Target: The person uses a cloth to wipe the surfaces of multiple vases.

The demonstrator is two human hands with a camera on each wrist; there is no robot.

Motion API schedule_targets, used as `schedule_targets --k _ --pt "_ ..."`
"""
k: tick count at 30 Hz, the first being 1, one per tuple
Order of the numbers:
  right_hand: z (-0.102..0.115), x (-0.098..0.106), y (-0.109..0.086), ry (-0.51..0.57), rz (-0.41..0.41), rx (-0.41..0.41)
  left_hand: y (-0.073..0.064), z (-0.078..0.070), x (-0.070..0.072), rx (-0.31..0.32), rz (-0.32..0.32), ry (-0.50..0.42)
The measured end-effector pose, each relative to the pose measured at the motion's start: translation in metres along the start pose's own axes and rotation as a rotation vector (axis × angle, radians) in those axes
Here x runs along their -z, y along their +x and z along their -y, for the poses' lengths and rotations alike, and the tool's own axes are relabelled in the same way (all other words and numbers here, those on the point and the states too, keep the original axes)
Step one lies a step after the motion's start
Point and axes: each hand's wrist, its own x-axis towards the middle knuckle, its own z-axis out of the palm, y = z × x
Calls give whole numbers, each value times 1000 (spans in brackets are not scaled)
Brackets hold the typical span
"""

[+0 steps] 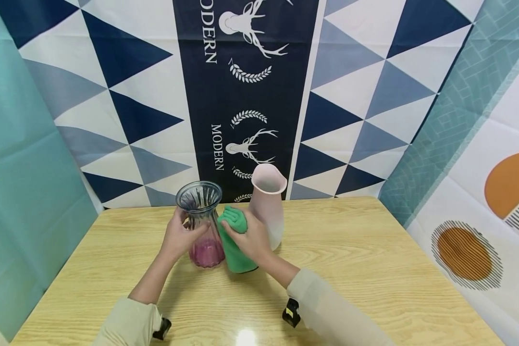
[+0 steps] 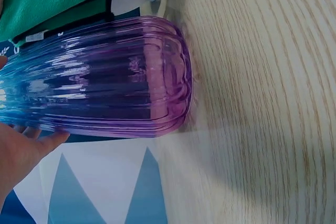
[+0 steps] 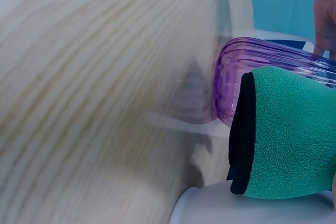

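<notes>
A ribbed glass vase, blue-grey at the rim and pink-purple at the base, stands upright on the table. My left hand grips it round the upper body, thumb across the front; the left wrist view shows fingers along the side of the vase. In my right hand is a folded green cloth with a dark edge, hanging down close beside the glass vase. The cloth overlaps part of that vase in the right wrist view.
A pale pink-white vase with a wavy rim stands right behind my right hand. The light wooden table ends at a wall covering of blue triangles and deer heads. Fabric hangs on both sides.
</notes>
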Motion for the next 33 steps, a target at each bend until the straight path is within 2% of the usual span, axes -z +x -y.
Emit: schedule_targets --k 8,16,23,25,30,33 --pt "6 -2 7 -63 -12 7 0 -3 -1 7 26 -29" --pt "9 -10 5 -90 94 -43 1 0 -1 19 17 -10" --pt "5 -12 0 -94 109 -47 1 3 -1 17 24 -7" --pt "3 -12 -1 -91 124 -60 -2 -6 0 27 30 -5" --pt "1 -13 -5 -82 149 -92 -2 -8 0 35 34 9" --pt "-1 -13 -7 -86 155 -93 1 2 0 16 29 18"
